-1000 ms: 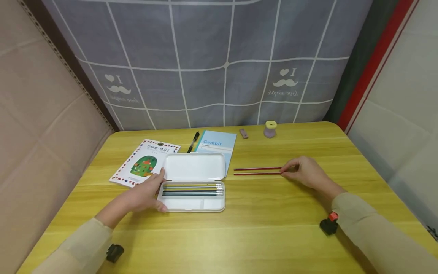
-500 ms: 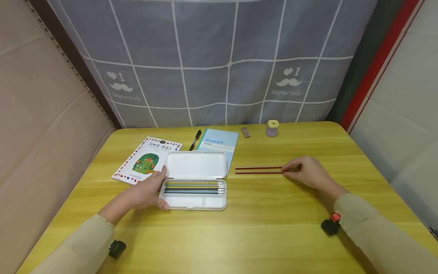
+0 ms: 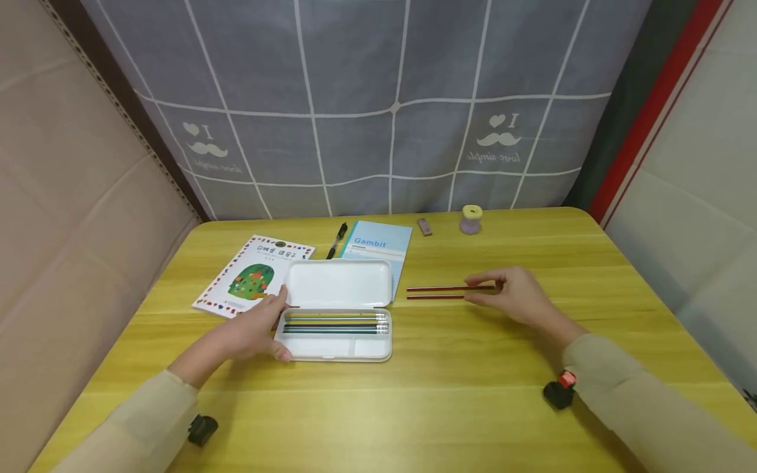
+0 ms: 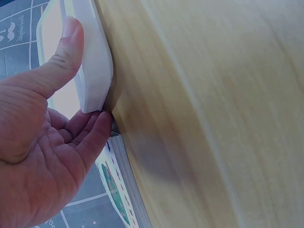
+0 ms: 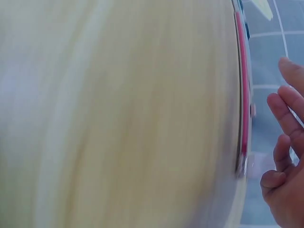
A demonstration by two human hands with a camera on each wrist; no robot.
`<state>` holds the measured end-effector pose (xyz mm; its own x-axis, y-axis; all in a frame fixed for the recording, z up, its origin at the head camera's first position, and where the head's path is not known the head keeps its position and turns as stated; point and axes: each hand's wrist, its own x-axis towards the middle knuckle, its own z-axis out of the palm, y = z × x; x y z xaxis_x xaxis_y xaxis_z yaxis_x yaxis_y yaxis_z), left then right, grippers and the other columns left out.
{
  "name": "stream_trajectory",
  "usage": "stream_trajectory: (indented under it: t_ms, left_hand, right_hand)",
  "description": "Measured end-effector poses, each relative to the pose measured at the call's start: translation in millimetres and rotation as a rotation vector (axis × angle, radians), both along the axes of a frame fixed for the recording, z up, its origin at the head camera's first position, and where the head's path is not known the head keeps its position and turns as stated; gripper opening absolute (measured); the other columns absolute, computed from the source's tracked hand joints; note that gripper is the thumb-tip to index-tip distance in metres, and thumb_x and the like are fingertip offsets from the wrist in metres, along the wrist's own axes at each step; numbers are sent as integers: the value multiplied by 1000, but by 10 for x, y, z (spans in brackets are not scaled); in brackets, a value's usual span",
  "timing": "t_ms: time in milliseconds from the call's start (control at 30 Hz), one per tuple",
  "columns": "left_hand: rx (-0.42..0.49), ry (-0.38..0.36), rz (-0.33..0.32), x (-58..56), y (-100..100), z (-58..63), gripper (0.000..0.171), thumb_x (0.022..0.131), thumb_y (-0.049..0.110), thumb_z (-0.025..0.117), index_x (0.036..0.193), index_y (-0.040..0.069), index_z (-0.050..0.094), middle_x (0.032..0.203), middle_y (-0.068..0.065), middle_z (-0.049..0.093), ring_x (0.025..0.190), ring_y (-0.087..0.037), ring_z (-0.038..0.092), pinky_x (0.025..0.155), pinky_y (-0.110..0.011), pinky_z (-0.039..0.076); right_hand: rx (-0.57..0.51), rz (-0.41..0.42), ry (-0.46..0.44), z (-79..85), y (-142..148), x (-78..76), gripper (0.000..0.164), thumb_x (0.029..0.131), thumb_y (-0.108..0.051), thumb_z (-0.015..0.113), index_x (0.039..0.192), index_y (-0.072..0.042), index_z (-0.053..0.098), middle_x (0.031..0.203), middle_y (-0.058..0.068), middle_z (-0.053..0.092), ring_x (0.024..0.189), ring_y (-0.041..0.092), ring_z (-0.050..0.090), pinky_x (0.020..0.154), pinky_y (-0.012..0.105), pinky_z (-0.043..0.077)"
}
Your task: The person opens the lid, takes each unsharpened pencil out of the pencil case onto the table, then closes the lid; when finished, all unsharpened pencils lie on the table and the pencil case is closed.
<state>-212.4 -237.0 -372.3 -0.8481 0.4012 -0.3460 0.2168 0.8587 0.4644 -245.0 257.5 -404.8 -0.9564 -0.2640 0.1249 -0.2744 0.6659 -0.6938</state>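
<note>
A white pencil case (image 3: 340,284) lies with its lid open in the head view. Several pencils (image 3: 331,325) are lined up in its upper compartment. My left hand (image 3: 251,332) holds the case by its left end, the thumb at the front corner and the fingers at the back; the left wrist view shows the thumb along the case wall (image 4: 97,61). Right of the case, two dark red pencils (image 3: 434,289) lie side by side on the table. My right hand (image 3: 514,299) is over their right ends. In the right wrist view its fingers (image 5: 282,114) are spread apart from the pencils (image 5: 244,85).
A picture book (image 3: 254,279) lies behind my left hand. Behind the case are a black pen (image 3: 337,241) and a blue notebook (image 3: 381,240), partly covered by the lid. A small eraser (image 3: 424,227) and a yellow-and-purple spool-shaped object (image 3: 471,220) stand near the back edge.
My right hand has moved left along the two red pencils, from their right ends further over them. The pencils stay in place. My left hand keeps its hold on the case.
</note>
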Motion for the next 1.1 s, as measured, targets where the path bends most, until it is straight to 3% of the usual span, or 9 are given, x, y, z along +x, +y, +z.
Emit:
stream_trajectory:
  t_ms: [400,733,1100]
  left_hand:
    - [-9,0,-6,-1,0,14,140,73,48,89,161,-12,-2,155,-36,32,139,-42,42,119,-62,30]
    - [9,-19,0,24,17,18,142,71,44,90,161,-12,-5,157,-40,26,143,-46,36,120,-63,27]
    - [16,-1,-13,21,8,35,141,72,45,90,160,-13,-3,156,-41,28,142,-48,38,120,-64,28]
  right_hand:
    - [-94,63,-26,73,-491,0,32,88,-29,86,116,-12,82,98,1,78,60,15,45,49,26,37]
    - [-166,136,-74,51,-921,63,30,89,-22,86,116,-11,82,110,5,79,59,12,46,51,22,37]
    - [-139,224,-141,40,-1389,141,25,89,-22,85,113,-16,83,104,-5,79,54,10,42,50,21,36]
